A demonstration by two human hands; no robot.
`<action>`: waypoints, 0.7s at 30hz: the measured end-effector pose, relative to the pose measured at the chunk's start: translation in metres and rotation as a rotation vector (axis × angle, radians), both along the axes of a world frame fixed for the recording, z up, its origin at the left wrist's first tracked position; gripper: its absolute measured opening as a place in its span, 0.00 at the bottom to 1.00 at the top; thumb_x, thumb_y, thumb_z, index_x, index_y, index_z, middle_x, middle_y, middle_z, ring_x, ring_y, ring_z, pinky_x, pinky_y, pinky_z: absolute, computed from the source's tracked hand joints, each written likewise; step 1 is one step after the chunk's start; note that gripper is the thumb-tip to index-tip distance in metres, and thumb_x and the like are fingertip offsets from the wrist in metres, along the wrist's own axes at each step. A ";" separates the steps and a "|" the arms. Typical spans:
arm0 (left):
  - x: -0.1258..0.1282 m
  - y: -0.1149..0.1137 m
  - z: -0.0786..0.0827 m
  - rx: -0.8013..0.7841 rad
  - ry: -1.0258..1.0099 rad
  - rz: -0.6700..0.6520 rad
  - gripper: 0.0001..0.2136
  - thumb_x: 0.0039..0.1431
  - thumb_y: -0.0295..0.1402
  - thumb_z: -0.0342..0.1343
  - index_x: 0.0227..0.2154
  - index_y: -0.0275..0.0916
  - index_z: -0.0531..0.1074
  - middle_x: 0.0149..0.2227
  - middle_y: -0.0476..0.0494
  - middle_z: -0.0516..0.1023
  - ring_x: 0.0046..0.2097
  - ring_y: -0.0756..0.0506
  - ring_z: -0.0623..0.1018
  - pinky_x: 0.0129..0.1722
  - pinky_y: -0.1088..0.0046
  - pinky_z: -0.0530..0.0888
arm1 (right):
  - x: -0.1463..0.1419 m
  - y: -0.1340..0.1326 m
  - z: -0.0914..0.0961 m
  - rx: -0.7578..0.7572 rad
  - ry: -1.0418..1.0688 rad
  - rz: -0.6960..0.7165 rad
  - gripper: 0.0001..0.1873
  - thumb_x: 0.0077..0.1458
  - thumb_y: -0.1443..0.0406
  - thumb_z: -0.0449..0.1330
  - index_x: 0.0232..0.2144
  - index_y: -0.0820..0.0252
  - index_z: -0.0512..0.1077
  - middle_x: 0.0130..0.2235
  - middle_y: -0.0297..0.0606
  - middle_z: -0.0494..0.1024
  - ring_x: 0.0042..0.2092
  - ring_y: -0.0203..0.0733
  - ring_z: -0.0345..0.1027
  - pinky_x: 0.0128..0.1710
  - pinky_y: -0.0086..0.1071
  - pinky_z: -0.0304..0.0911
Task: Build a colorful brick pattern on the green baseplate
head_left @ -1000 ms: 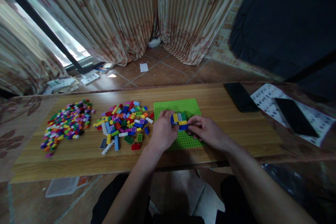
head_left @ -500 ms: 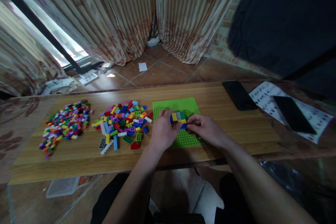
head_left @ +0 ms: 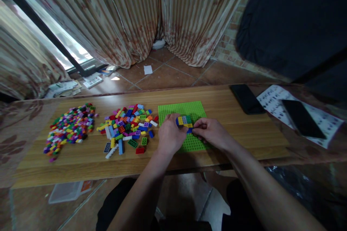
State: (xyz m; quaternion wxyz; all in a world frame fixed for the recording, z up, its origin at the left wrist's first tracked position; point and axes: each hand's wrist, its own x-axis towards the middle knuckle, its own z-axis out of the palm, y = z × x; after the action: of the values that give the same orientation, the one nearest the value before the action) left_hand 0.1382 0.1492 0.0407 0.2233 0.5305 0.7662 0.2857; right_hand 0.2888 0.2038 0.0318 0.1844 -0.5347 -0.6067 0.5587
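Note:
A small block of joined toy bricks (head_left: 184, 120) in blue, yellow, grey and green sits over the light green studded baseplate (head_left: 195, 108). My left hand (head_left: 172, 135) is curled round the block's left and near side, its thumb against the front. At the near right corner, a blue brick (head_left: 189, 130) shows between the hands. My right hand (head_left: 210, 132) has thumb and forefinger pinched together at that blue brick. The fingers partly hide the block's lower edge, and whether it is pressed onto the plate cannot be told.
Left of the baseplate lies a loose pile of larger bricks (head_left: 127, 126), and farther left a heap of tiny bricks (head_left: 71, 124). A black phone (head_left: 247, 99) lies on the wooden table (head_left: 222, 97). A printed sheet (head_left: 273, 95) with another dark device (head_left: 303, 119) is at the right.
The hands and the brick block hold nearly the same place. The whole view has shifted very slightly; no brick is visibly taken up or let go.

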 end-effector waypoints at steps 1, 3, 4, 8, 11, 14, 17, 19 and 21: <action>0.001 0.000 -0.001 0.003 -0.001 0.006 0.20 0.51 0.29 0.61 0.49 0.37 0.72 0.49 0.37 0.77 0.49 0.38 0.78 0.50 0.61 0.73 | 0.000 0.000 0.000 0.001 -0.002 -0.003 0.05 0.42 0.68 0.63 0.25 0.58 0.69 0.19 0.30 0.72 0.20 0.32 0.63 0.15 0.24 0.57; 0.001 0.000 -0.002 0.010 -0.006 0.016 0.20 0.51 0.29 0.61 0.49 0.38 0.72 0.49 0.37 0.77 0.48 0.39 0.78 0.50 0.61 0.73 | 0.000 0.000 -0.001 -0.001 -0.009 -0.005 0.06 0.42 0.68 0.63 0.26 0.58 0.69 0.20 0.30 0.72 0.20 0.32 0.63 0.15 0.24 0.57; 0.001 0.000 -0.002 0.013 -0.011 0.018 0.20 0.51 0.29 0.61 0.49 0.38 0.72 0.49 0.37 0.77 0.48 0.39 0.78 0.50 0.61 0.74 | 0.000 0.000 -0.001 -0.004 -0.010 -0.004 0.06 0.42 0.68 0.63 0.26 0.59 0.69 0.20 0.30 0.72 0.20 0.32 0.63 0.15 0.24 0.57; -0.004 -0.002 -0.004 0.035 -0.053 -0.031 0.20 0.53 0.30 0.60 0.50 0.36 0.71 0.49 0.36 0.76 0.48 0.40 0.78 0.51 0.61 0.73 | 0.007 0.002 0.000 -0.057 0.037 0.042 0.09 0.42 0.64 0.65 0.28 0.59 0.70 0.23 0.32 0.75 0.21 0.31 0.64 0.17 0.24 0.58; -0.014 -0.003 -0.004 0.056 -0.118 -0.064 0.18 0.57 0.31 0.57 0.51 0.35 0.71 0.46 0.37 0.77 0.44 0.42 0.78 0.48 0.62 0.74 | 0.013 0.008 -0.001 -0.050 0.097 0.065 0.13 0.42 0.59 0.67 0.29 0.59 0.71 0.23 0.32 0.75 0.22 0.32 0.64 0.20 0.27 0.60; -0.029 -0.002 -0.003 0.092 -0.160 -0.024 0.17 0.59 0.30 0.54 0.51 0.34 0.72 0.41 0.39 0.78 0.38 0.45 0.78 0.45 0.65 0.75 | 0.015 0.012 -0.002 0.137 0.103 -0.033 0.15 0.44 0.55 0.66 0.29 0.58 0.71 0.25 0.34 0.75 0.25 0.35 0.66 0.26 0.31 0.64; -0.042 -0.002 0.001 0.133 -0.184 0.048 0.16 0.58 0.30 0.54 0.49 0.34 0.73 0.38 0.42 0.78 0.34 0.47 0.77 0.42 0.67 0.75 | 0.013 0.010 -0.001 0.405 0.058 -0.094 0.14 0.49 0.54 0.64 0.35 0.56 0.72 0.35 0.39 0.78 0.36 0.43 0.72 0.39 0.39 0.69; -0.048 -0.002 0.004 0.161 -0.204 0.085 0.15 0.58 0.30 0.55 0.48 0.34 0.74 0.37 0.43 0.79 0.34 0.47 0.76 0.40 0.68 0.74 | 0.010 0.006 0.002 0.530 0.002 -0.010 0.18 0.51 0.55 0.63 0.43 0.55 0.72 0.45 0.43 0.77 0.46 0.48 0.71 0.49 0.45 0.67; -0.052 -0.002 0.007 0.188 -0.225 0.115 0.15 0.58 0.30 0.55 0.47 0.34 0.75 0.36 0.43 0.79 0.34 0.47 0.76 0.38 0.70 0.74 | 0.007 0.000 0.003 0.607 -0.058 0.142 0.27 0.51 0.57 0.65 0.53 0.53 0.68 0.56 0.44 0.71 0.56 0.51 0.66 0.57 0.49 0.61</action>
State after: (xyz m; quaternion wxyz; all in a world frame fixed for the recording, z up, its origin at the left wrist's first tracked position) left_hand 0.0864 0.1470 0.0472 0.2403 0.4689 0.7354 0.4261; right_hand 0.2954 0.2043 0.0353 0.2786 -0.4271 -0.7867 0.3478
